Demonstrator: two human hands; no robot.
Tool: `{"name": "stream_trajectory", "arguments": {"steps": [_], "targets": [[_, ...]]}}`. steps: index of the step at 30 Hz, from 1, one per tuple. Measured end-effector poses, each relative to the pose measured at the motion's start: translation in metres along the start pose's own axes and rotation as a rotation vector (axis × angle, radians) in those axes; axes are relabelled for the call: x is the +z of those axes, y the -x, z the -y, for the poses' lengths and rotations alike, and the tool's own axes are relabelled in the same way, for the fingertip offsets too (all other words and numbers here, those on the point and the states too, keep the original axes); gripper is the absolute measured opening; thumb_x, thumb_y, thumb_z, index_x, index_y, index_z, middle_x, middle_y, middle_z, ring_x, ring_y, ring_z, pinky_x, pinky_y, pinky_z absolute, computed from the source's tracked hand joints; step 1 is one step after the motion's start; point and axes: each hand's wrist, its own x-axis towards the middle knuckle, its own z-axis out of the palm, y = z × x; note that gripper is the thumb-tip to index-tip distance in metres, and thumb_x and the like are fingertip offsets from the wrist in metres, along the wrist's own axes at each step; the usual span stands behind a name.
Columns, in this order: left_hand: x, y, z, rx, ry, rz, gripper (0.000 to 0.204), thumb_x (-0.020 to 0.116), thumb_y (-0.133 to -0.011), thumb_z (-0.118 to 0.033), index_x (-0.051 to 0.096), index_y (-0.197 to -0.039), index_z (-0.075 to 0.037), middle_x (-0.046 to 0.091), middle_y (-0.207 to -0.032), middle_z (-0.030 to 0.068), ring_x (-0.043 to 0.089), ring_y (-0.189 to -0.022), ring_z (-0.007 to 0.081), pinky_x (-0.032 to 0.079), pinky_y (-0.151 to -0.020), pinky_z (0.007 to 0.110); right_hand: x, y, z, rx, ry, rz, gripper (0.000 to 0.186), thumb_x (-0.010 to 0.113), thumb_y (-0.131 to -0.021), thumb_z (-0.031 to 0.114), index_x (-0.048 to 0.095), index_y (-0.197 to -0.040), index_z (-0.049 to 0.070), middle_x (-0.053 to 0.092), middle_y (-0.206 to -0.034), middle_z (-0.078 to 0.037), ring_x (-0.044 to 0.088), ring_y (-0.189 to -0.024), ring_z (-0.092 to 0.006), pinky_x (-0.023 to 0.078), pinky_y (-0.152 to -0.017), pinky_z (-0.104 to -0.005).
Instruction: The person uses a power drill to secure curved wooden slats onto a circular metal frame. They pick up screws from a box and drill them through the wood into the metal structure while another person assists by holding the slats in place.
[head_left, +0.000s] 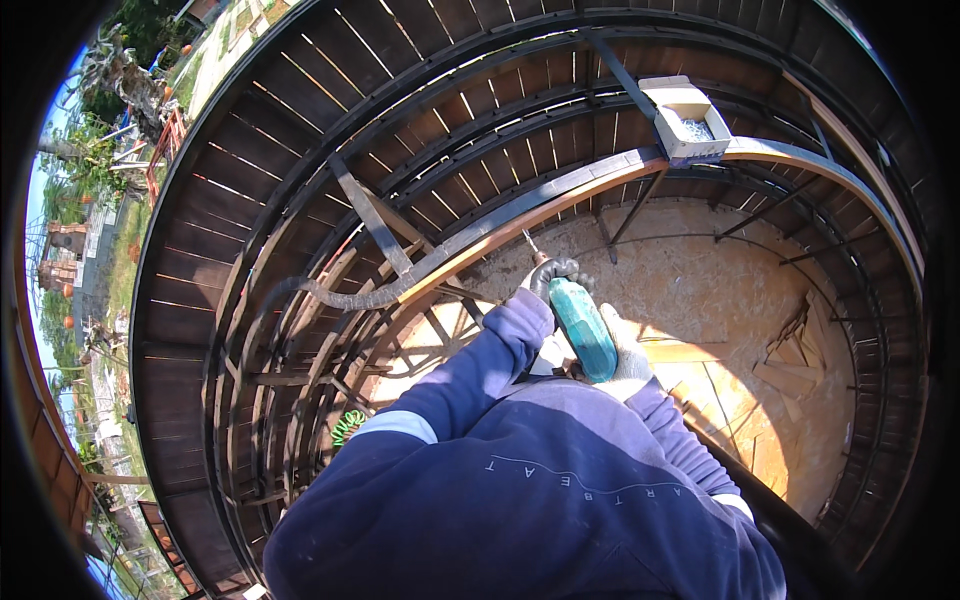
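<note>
The left hand point(562, 272) is wrapping around the front of a teal drill point(584, 332), while the right hand point(629, 352) is lying along its side, fingers too hidden to tell their grip.

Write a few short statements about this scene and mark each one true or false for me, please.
1. The left hand and the right hand are both at the teal tool. True.
2. The box on the curved rail is shut. False: it is open, with small shiny pieces inside.
3. A bright green coil shows on the person's left. True.
4. The wood scraps are heaped on the person's left. False: they lie on the right.
5. The tool's thin bit points at the person's chest. False: it points away.
</note>
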Motion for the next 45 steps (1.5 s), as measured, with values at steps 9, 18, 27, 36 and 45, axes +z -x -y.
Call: {"name": "stream_trajectory", "arguments": {"steps": [9, 18, 27, 36, 45], "targets": [[-0.008, -0.003, -0.004, -0.096, 0.058, -0.051, 0.008, 0.067, -0.087, -0.013, 0.062, -0.092, -0.009, 0.068, -0.084, 0.0141, 0.069, -0.083, 0.0329, 0.058, -0.079, 0.052, -0.134, -0.085, -0.012, -0.775, 1.163, -0.138, 0.036, 0.063, -0.099, 0.042, 0.065, -0.123, 0.014, 0.071, -0.103, -0.007, 0.067, -0.077, -0.0160, 0.055, -0.062, -0.0302], [0.009, 0.005, -0.006, -0.061, -0.039, -0.158, 0.012, 0.067, -0.086, -0.017, 0.061, -0.090, -0.007, 0.068, -0.080, 0.0154, 0.068, -0.080, 0.0324, 0.058, -0.078, 0.051, -0.076, -0.055, -0.027, -0.762, 0.824, -0.179, 0.039, 0.055, -0.105, 0.031, 0.060, -0.133, 0.004, 0.068, -0.122, -0.012, 0.068, -0.100, -0.0180, 0.057, -0.083, -0.0304], [-0.006, -0.005, -0.003, -0.143, 0.190, 0.044, 0.012, 0.066, -0.085, -0.016, 0.061, -0.083, -0.006, 0.061, -0.078, 0.0079, 0.061, -0.078, 0.0224, 0.053, -0.082, 0.040, -0.032, -0.029, -0.019, -0.561, 0.501, -0.135, 0.039, 0.059, -0.102, 0.021, 0.059, -0.134, -0.001, 0.067, -0.126, -0.015, 0.067, -0.109, -0.0209, 0.055, -0.093, -0.0319], [-0.001, -0.003, -0.002, -0.063, 0.137, 0.023, 0.017, 0.067, -0.087, -0.016, 0.062, -0.092, -0.002, 0.059, -0.080, 0.0033, 0.060, -0.077, 0.0166, 0.053, -0.082, 0.038, -0.047, -0.050, -0.037, -0.981, 1.080, -0.264, 0.039, 0.072, -0.090, 0.012, 0.064, -0.125, -0.004, 0.072, -0.110, -0.017, 0.071, -0.100, -0.0242, 0.055, -0.090, -0.0349], [0.012, 0.001, -0.001, 0.002, 0.128, -0.020, 0.014, 0.067, -0.090, -0.017, 0.060, -0.090, -0.005, 0.058, -0.078, 0.0018, 0.060, -0.076, 0.0162, 0.052, -0.079, 0.039, -0.044, -0.045, -0.021, -0.546, 0.422, -0.109, 0.041, 0.062, -0.098, 0.020, 0.059, -0.133, -0.002, 0.069, -0.119, -0.015, 0.070, -0.105, -0.0228, 0.055, -0.093, -0.0328]]}}
